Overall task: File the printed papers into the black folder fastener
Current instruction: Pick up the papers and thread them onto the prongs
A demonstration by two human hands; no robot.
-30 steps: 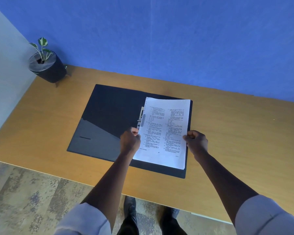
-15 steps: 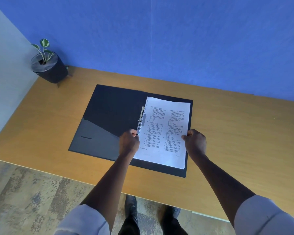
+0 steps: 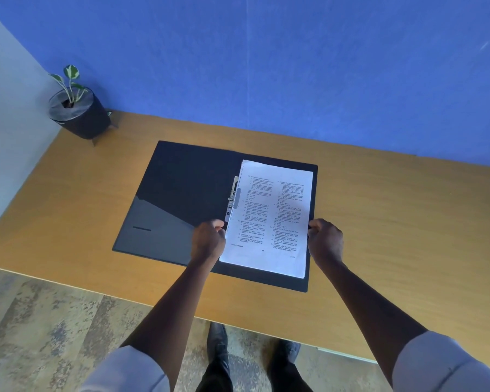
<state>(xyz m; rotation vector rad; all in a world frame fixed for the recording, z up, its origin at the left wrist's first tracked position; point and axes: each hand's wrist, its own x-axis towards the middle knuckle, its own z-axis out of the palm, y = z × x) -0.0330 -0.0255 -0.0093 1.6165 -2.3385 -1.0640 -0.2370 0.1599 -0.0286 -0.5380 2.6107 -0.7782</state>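
A wooden desk (image 3: 393, 236) stands against a blue wall (image 3: 294, 66), and on it a black folder (image 3: 181, 188) lies open flat. Its left half is bare apart from a grey inner pocket (image 3: 153, 230) at the near corner; its right half carries the printed papers (image 3: 269, 219), a white stack of two-column text lying almost square on it. Along the fold, the fastener (image 3: 233, 202) shows just beside the stack's left edge. A small potted plant (image 3: 75, 110) stands at the desk's far left corner. The left hand (image 3: 208, 241) is curled, pinching the stack's left edge; the right hand (image 3: 326, 240) is curled likewise, gripping the right edge, both forearms reaching forward.
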